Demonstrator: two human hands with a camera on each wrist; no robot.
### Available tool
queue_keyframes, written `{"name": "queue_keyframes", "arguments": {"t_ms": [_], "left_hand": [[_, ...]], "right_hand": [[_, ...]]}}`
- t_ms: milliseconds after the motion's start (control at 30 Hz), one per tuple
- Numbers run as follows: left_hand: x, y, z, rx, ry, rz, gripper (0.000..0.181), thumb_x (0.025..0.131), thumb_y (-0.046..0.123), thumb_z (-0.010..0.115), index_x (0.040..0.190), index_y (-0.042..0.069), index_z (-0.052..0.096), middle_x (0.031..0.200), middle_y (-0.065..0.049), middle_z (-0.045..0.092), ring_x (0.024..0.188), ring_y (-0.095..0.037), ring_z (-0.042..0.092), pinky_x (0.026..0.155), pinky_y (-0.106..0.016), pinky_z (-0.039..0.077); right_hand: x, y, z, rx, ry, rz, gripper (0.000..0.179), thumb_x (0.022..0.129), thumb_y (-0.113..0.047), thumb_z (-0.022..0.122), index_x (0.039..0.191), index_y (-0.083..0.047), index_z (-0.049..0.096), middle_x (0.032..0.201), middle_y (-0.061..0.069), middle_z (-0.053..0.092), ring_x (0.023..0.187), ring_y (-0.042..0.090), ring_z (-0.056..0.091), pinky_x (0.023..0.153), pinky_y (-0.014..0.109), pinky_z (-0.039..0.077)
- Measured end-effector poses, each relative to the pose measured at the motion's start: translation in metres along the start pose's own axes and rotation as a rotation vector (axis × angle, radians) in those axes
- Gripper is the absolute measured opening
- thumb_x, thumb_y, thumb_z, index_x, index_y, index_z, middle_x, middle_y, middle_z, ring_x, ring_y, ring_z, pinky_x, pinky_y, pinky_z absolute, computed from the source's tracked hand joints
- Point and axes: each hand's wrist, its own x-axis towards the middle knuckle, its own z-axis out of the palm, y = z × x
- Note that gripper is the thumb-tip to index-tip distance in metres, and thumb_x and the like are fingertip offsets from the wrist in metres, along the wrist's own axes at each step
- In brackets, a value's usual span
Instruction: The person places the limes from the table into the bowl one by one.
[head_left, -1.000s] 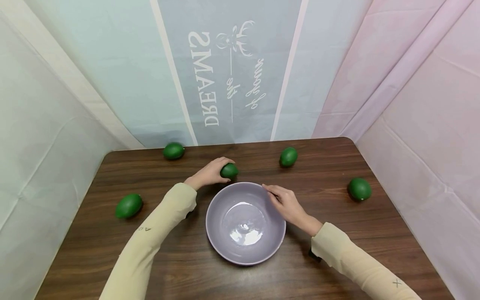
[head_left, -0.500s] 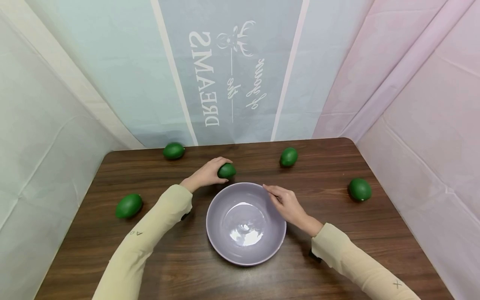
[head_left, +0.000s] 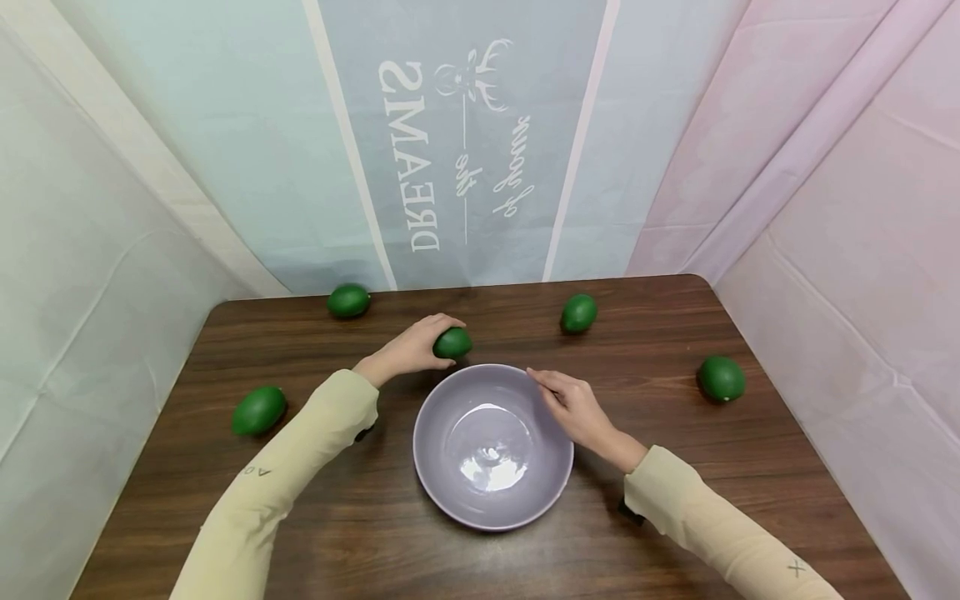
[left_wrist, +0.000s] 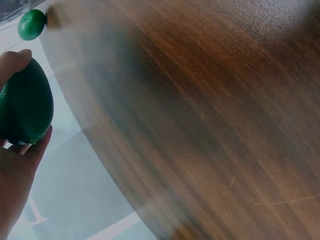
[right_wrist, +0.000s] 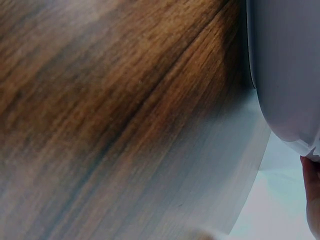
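In the head view my left hand [head_left: 411, 348] grips a green lime [head_left: 453, 342] just beyond the far rim of a round lilac bowl [head_left: 444, 450]. The left wrist view shows the same lime [left_wrist: 27, 102] large, with fingers and thumb of the left hand [left_wrist: 17, 180] on opposite sides of it. My right hand [head_left: 576, 410] pinches the bowl's far right rim, its palm over the bowl's edge. Seen from the right wrist, the bowl [right_wrist: 290, 70] shows its outer wall, and only a bit of the right hand [right_wrist: 312, 195] appears at its far end.
Other limes lie around the dark wooden table [head_left: 390, 558]: one at left [head_left: 258, 411], a back-left lime [head_left: 348, 301], a back-right lime [head_left: 579, 313] and a lime at far right [head_left: 722, 379]. Cloth walls, including a printed curtain [head_left: 465, 167], border the table.
My left hand has shifted slightly left with the lime in its grip, and its forearm has swung left. The right hand and the bowl have stayed in place.
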Motion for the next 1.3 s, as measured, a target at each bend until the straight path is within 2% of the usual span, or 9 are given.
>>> {"name": "queue_keyframes", "arguments": {"t_ms": [267,500,933,1300], "left_hand": [[-0.004,0.005,-0.005,0.002,0.004,0.021,0.06,0.073,0.018,0.076,0.126,0.004,0.049,0.121,-0.012,0.05,0.108,-0.026,0.049,0.09,-0.042,0.043],[-0.006,0.011,-0.011,0.011,-0.007,0.023,0.06,0.074,0.019,0.076,0.127,0.009,0.049,0.123,-0.011,0.049,0.108,-0.025,0.049,0.089,-0.041,0.044],[-0.009,0.027,-0.019,0.021,-0.005,0.098,0.059,0.073,0.019,0.075,0.125,0.009,0.05,0.12,-0.008,0.051,0.106,-0.023,0.05,0.087,-0.038,0.045],[-0.012,0.036,-0.024,0.021,-0.012,0.124,0.059,0.072,0.019,0.076,0.124,0.009,0.051,0.117,-0.005,0.052,0.105,-0.02,0.05,0.087,-0.036,0.045]], "right_hand": [[0.0,0.0,0.0,0.007,0.0,0.003,0.033,0.081,0.009,0.057,0.113,0.001,0.063,0.104,0.013,0.066,0.097,0.025,0.062,0.074,0.037,0.053],[-0.001,0.0,0.0,0.005,0.002,0.004,0.034,0.081,0.009,0.057,0.114,0.0,0.063,0.104,0.012,0.066,0.096,0.024,0.062,0.073,0.036,0.053],[-0.001,-0.001,0.0,0.016,0.006,-0.001,0.032,0.082,0.009,0.056,0.112,0.003,0.063,0.103,0.013,0.066,0.096,0.025,0.062,0.073,0.036,0.053],[-0.001,-0.001,0.0,0.021,0.001,0.006,0.032,0.082,0.009,0.056,0.112,0.003,0.063,0.104,0.013,0.066,0.097,0.025,0.062,0.073,0.036,0.053]]}}
